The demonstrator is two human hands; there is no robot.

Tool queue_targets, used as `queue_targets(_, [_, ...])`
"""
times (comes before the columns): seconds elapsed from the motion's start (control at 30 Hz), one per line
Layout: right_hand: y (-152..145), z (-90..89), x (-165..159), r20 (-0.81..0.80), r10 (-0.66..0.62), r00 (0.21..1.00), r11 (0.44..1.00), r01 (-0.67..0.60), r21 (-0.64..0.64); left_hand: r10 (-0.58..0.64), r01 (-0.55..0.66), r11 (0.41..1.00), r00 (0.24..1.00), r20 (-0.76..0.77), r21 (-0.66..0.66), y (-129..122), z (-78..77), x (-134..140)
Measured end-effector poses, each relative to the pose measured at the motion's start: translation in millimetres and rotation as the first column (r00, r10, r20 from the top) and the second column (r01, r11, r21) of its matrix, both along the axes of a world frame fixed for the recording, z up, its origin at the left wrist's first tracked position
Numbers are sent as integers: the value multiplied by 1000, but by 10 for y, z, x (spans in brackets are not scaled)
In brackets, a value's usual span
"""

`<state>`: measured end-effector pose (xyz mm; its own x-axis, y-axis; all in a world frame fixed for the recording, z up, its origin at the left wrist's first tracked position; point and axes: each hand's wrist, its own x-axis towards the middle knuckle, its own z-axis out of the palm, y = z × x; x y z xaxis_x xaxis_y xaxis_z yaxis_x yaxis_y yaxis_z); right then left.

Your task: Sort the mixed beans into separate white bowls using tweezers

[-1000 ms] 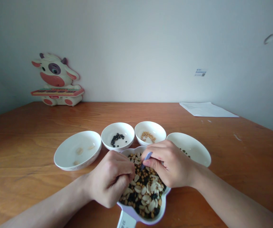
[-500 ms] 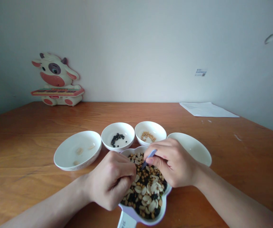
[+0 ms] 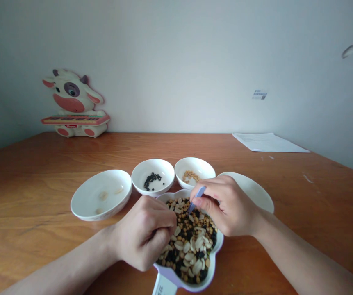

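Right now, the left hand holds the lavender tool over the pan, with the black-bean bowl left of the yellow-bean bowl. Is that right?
Not quite: the head view shows the lavender tool in the right hand, not the left hand. It is over the pan, and the black-bean bowl is left of the yellow-bean bowl.

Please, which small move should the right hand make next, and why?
Perhaps the right hand should lower the purple tool slightly: the hand pinches it, its lower end points down at the mix, and the left hand, covering the pan's left edge, leaves that spot open.
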<state>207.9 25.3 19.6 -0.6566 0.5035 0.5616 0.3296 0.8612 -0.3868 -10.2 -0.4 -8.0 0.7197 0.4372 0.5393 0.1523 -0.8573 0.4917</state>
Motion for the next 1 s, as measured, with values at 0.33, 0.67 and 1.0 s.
queue_targets(0.33, [-11,-5,-23,28,23,999,1000,-23,-15,19,-19,1000,1000,-11,12,-11,21,19])
queue_targets(0.67, [-27,6,-49,37,11,999,1000,-10,-25,24,-23,999,1000,-12,26,-20,31,3])
queue_targets(1.0, [-29,1,-48,71,0,997,999,3,-48,33,-32,999,999,-19,17,-19,5,-7])
